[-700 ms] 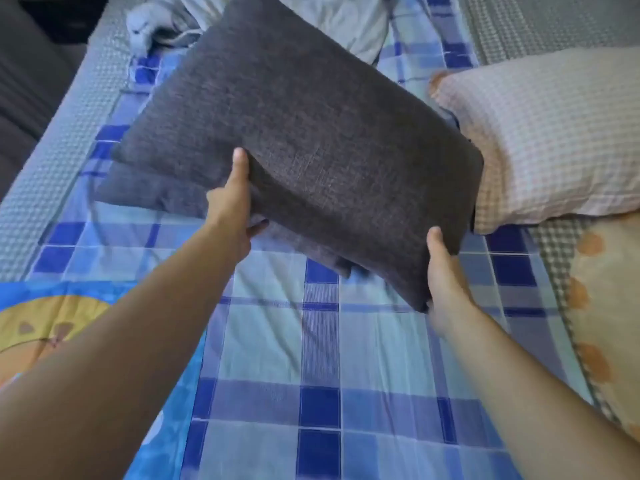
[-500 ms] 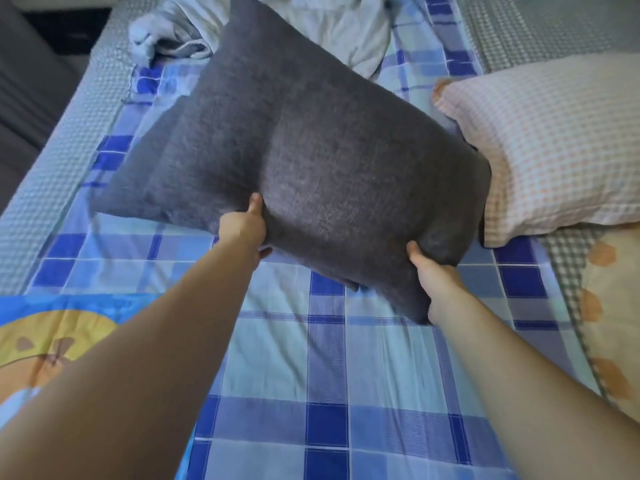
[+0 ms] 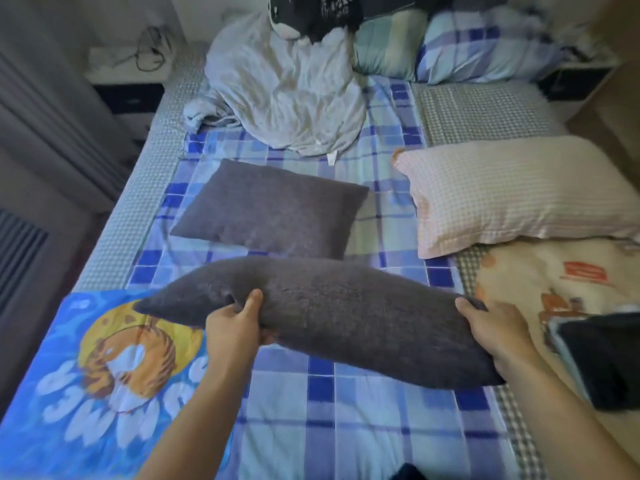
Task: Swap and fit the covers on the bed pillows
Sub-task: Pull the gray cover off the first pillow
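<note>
I hold a dark grey pillow level above the blue checked bed sheet, seen almost edge-on. My left hand grips its near edge toward the left end, thumb on top. My right hand grips its right end. A second dark grey pillow lies flat on the sheet just beyond. A pink-and-white checked pillow lies to the right.
A crumpled pale grey cloth is heaped at the head of the bed, with more pillows behind it. A blue cartoon-print cover lies at left, a cream printed cover at right, a dark object on it.
The grey pillow has swung from tilted upright, face toward me, down to level and closer to me. The view has tipped up, showing the second grey pillow and the head of the bed.
</note>
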